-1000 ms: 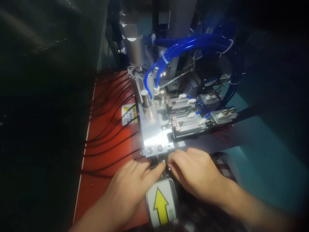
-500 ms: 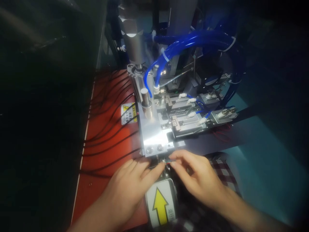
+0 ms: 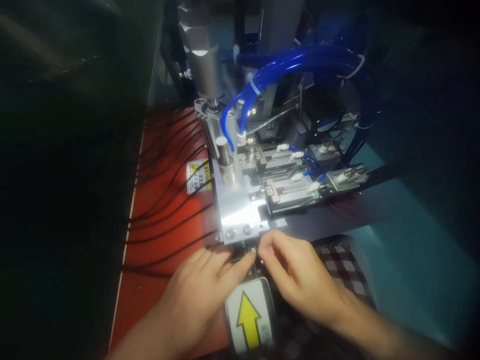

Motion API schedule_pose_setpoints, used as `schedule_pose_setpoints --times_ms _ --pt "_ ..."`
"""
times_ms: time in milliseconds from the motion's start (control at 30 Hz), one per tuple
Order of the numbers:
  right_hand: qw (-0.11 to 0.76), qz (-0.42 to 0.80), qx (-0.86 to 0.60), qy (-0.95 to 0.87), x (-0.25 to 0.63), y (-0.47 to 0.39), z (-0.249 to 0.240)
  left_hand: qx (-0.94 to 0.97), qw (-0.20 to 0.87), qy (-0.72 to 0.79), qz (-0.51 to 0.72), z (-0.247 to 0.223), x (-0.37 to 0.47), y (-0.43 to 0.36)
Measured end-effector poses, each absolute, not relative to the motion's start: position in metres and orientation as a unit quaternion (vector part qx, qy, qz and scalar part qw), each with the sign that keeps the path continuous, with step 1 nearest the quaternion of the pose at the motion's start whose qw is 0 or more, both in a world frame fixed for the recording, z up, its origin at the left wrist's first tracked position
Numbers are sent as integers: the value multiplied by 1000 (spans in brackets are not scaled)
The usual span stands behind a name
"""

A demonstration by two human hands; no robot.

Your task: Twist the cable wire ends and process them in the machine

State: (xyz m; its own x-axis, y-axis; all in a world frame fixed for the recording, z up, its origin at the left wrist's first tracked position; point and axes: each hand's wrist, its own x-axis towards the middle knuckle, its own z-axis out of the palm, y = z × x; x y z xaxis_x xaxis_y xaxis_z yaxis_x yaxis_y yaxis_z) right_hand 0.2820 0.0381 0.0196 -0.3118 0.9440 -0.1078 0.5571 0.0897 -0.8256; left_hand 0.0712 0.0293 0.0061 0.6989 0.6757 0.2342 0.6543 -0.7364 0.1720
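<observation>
My left hand (image 3: pixel 200 285) lies palm down at the machine's front, its fingers over the edge and partly hidden. Its thumb stretches right, the tip at a tiny whitish part (image 3: pixel 254 248) under the front of the bright metal plate (image 3: pixel 240 212). Just right of that part, my right hand (image 3: pixel 305 272) has thumb and forefinger brought together. Whatever lies between them is too small and hidden to make out. Below the thumb sits a white panel with a yellow arrow (image 3: pixel 247 317).
Red machine bed (image 3: pixel 165 200) with black cables lies at left, bearing a warning label (image 3: pixel 199 176). Metal cylinders (image 3: pixel 290 192) with white fittings stand right of the plate. Thick blue air hoses (image 3: pixel 307 60) arch above, beside an upright metal column (image 3: pixel 204 65).
My right thumb and forefinger, slightly apart before with thin coloured wires showing by them, have closed together. Those wires no longer show. My left hand stays nearly still, and the view shifts slightly.
</observation>
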Motion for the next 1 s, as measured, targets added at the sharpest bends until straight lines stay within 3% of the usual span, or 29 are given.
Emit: schedule_pose_setpoints --times_ms 267,467,633,800,1000 --pt "303 510 -568 -571 287 33 6 916 47 366 158 4 70 28" --pt "309 490 -562 -591 288 29 3 910 34 374 175 -7 71 25" --pt "323 425 -547 -645 287 28 4 912 35 371 172 -5 70 27" --pt "358 274 -484 -750 291 30 3 918 52 355 167 4 69 29" --pt "310 158 -432 -832 296 35 8 914 44 362 180 3 69 28"
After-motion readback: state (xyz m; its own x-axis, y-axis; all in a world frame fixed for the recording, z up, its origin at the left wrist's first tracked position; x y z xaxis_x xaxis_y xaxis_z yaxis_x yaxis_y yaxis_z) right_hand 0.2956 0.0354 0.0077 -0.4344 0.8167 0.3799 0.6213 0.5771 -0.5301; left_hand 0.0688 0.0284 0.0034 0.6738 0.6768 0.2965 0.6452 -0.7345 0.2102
